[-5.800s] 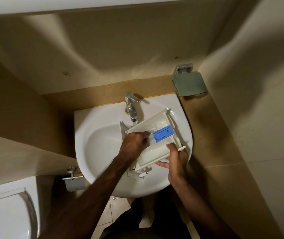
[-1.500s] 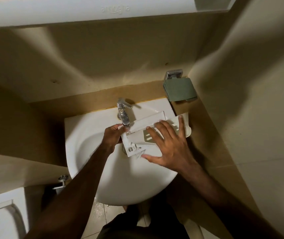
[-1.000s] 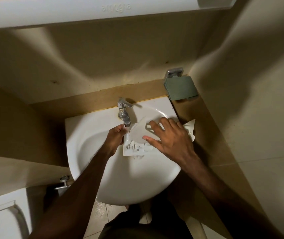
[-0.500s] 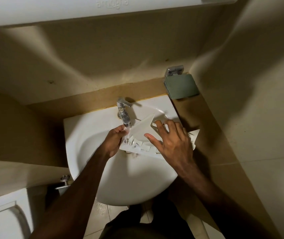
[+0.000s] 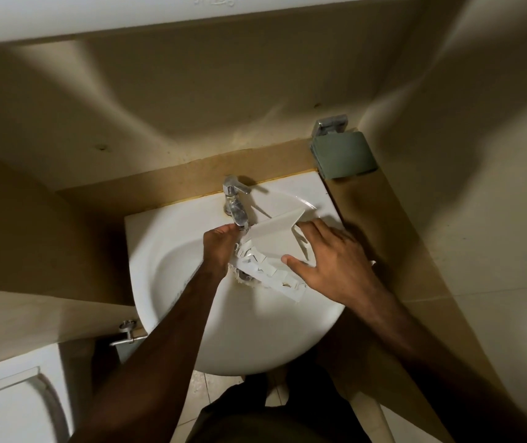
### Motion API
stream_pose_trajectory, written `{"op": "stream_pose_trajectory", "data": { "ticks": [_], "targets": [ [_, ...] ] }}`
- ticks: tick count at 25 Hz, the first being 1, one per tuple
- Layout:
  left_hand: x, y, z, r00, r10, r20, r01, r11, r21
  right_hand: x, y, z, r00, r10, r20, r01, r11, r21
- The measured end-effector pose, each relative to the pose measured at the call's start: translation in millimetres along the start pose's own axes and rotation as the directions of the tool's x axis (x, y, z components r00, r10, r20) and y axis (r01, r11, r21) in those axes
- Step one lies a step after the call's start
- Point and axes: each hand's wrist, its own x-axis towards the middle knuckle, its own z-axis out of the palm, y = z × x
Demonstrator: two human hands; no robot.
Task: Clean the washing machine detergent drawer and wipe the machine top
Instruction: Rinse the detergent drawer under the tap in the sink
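Note:
The white plastic detergent drawer [image 5: 271,244] is tilted on its side inside the white basin [image 5: 192,282], its end under the chrome tap [image 5: 235,203]. My right hand [image 5: 332,260] grips the drawer from the right, thumb on its near side and fingers over its far edge. My left hand [image 5: 220,247] is at the drawer's left end right below the tap's spout, fingers curled against it; whether it holds the drawer is unclear. The drawer's inside and blue insert are hidden.
A grey-green holder [image 5: 343,155] on a chrome bracket hangs on the wall at the basin's back right. A toilet [image 5: 9,407] stands at lower left, with a valve [image 5: 126,332] beside the basin. Walls close in on both sides.
The drawer was turned over from open side up to its underside and side facing up. My right hand shifted its hold; my left hand stayed under the spout.

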Motion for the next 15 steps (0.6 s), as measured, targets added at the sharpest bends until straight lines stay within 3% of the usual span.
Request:
{"op": "stream_pose_trajectory", "data": {
  "ticks": [2,5,6,11,15],
  "targets": [
    [3.8,7.0,0.2,0.996,-0.068,0.05,0.07,0.997,-0.033,-4.1,-1.4,1.1,0.999,0.043,-0.014,-0.043,0.999,0.025],
    [-1.7,4.6,-7.1,0.958,-0.132,0.255,0.194,0.953,-0.235,-0.4,-11.8,-1.5,0.99,0.115,-0.082,-0.11,0.992,0.059],
    [-4.7,-1.1,-9.3,0.955,-0.129,0.266,0.207,0.934,-0.291,2.8,-15.4,-4.4,0.987,0.142,-0.078,-0.137,0.989,0.064],
    [-9.3,-17.9,-6.8,0.985,-0.161,0.056,0.169,0.957,-0.234,3.2,-34.4,-7.4,0.972,0.232,-0.03,-0.23,0.971,0.065],
    [-22.5,-9.8,-1.5,0.972,-0.173,0.159,0.227,0.866,-0.446,2.9,-36.2,-8.9,0.942,0.323,-0.087,-0.317,0.945,0.081]
  ]
}}
